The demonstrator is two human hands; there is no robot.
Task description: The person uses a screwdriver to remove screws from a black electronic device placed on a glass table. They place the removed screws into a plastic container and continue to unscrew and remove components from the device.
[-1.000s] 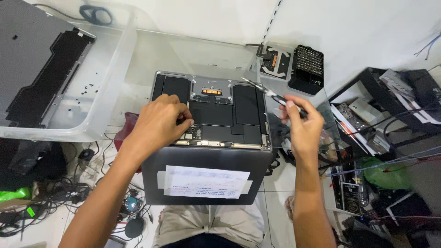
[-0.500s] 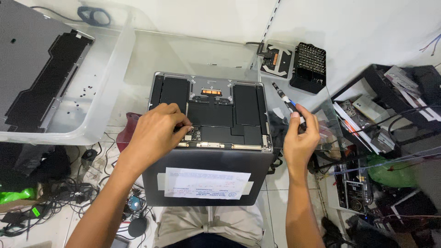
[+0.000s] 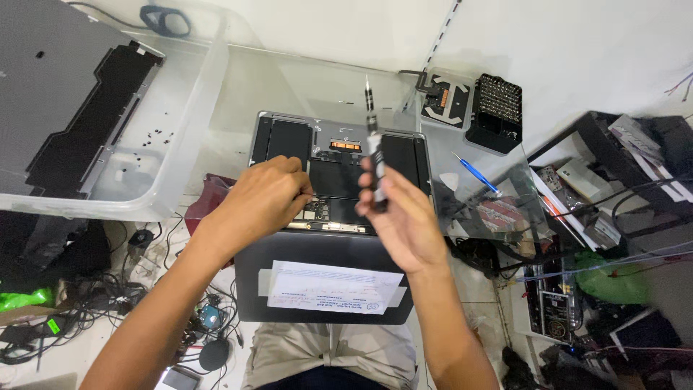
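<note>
White rectangular label, taped at both ends, across dark laptop lid nearest the lap; print too small to read. Clear plastic bin upper left, with grey bottom cover and loose black screws inside. Black bit case upper right, small orange-and-black part just beside it. Blue tool lying right of laptop.

Laptop open-backed at centre of worktop: black battery cells either side, orange flex connector near far edge.

Left hand resting on board area, fingers curled together, pinching at something too small to identify. Right hand above laptop, fingers closed around screwdriver, held upright, tip pointing away.
</note>
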